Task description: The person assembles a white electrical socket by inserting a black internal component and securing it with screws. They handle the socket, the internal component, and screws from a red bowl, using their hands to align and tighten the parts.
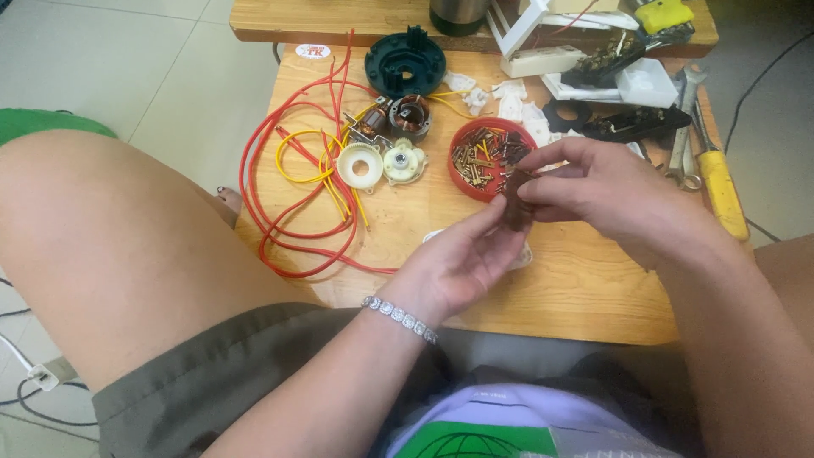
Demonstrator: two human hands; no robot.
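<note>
Pinching a small dark brown part (515, 208) from both sides, the two hands meet above the wooden table (585, 288), just in front of the red round lid (475, 182) filled with small brass and dark metal pieces. The right hand (606, 191) comes in from the right, its fingers curled over the top of the part and closed on it; the left hand (462, 259), wearing a silver link bracelet (398, 318) at the wrist, reaches up from below with thumb and fingertips gripping the lower end. So the part sits between the fingertips of both hands, held clear of the table, and much of it is hidden by the fingers. To the left lie loops of red and yellow wire (297, 187), a white gear (359, 165), and a copper-wound motor core (409, 116). A yellow-handled tool (723, 193) lies along the right edge.
</note>
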